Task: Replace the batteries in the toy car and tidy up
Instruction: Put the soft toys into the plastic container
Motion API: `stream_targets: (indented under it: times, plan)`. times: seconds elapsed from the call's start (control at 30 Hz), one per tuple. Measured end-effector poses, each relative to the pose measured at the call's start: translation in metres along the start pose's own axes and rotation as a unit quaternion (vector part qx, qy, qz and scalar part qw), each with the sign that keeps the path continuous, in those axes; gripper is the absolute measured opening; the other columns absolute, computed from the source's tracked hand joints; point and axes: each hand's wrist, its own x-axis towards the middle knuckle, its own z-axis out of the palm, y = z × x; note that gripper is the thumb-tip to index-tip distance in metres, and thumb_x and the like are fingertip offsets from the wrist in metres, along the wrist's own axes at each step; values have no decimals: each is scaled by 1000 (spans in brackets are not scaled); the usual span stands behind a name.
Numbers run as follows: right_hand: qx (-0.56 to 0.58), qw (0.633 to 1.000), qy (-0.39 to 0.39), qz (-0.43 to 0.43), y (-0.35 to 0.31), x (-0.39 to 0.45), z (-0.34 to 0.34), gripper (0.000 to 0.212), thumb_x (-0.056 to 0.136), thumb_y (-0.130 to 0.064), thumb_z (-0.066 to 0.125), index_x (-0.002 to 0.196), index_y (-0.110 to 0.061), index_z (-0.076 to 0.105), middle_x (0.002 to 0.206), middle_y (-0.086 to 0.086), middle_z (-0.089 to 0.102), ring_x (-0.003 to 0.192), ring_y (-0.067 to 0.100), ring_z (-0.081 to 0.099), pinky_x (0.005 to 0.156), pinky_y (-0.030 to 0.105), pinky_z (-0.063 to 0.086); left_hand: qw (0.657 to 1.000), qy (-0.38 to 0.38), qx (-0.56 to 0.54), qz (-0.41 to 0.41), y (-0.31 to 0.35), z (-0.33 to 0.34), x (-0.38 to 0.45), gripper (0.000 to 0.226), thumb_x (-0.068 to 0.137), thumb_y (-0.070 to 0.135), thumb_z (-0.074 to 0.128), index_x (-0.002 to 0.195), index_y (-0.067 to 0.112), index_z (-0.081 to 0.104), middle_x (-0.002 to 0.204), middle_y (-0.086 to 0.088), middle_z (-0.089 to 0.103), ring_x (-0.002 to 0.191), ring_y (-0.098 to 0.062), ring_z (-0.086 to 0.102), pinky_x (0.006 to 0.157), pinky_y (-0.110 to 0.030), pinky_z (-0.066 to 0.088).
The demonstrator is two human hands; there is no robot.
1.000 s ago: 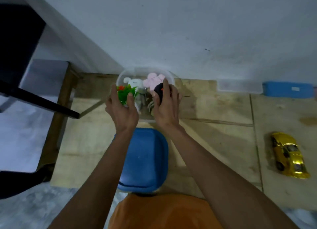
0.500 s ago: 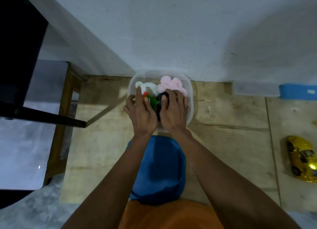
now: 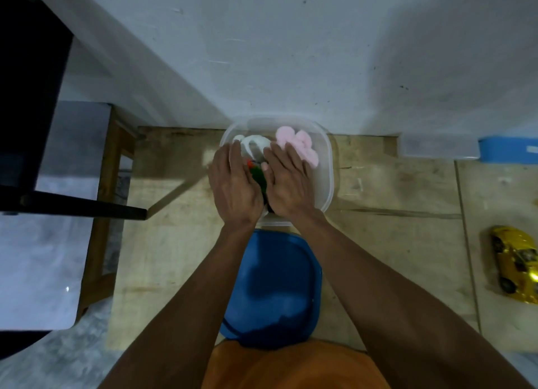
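Left hand [image 3: 234, 186] and right hand [image 3: 286, 182] lie flat, fingers straight, side by side on the toys in the clear tub [image 3: 327, 167], likely packing them down so the blue lid [image 3: 273, 286] just below the wrists fits. Gold toy car [image 3: 516, 267] sits well right of the right hand, untouched; green toy [image 3: 257, 176] shows between the hands, pink plush [image 3: 300, 144] at the right fingertips.

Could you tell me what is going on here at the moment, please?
A person is tidying toys into a clear tub by the wall. Both hands, left and right, press flat on the toys inside, among them a pink plush. The blue lid lies off, in front of the tub. The yellow car sits apart on the right.
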Motion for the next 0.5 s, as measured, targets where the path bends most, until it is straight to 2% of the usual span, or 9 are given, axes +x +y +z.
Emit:
stream_targets:
  times: [0.1,0.3,0.37,0.5]
  plan:
    - [-13,1000,-26,7,5,-5,4,48,108,-34,29,153,-21,35,165,-4,23,154,19,9,123,51,12,998,-44,45,-9,-9,4,0,60,95,25,23,144,-1,47,148,-23,48,141,-40,40,115,-56,34]
    - [-17,999,-29,18,-3,-1,4,51,108,-39,24,157,-25,25,167,-3,15,155,19,5,123,53,9,994,-67,89,15,-18,3,2,66,96,33,19,150,2,41,155,-22,40,147,-39,31,119,-52,29]
    - [-2,1000,-4,18,-6,-4,0,52,106,-40,22,156,-24,29,166,-1,19,154,21,8,123,52,12,993,-71,93,14,-21,4,1,62,96,30,21,150,4,41,155,-21,40,147,-37,31,118,-52,30]
    - [57,995,76,7,-4,-10,-12,52,104,-35,28,147,-12,46,157,11,39,149,31,29,117,54,30,997,-49,62,6,-22,5,5,51,104,24,26,148,6,44,152,-21,43,143,-39,36,113,-55,35]
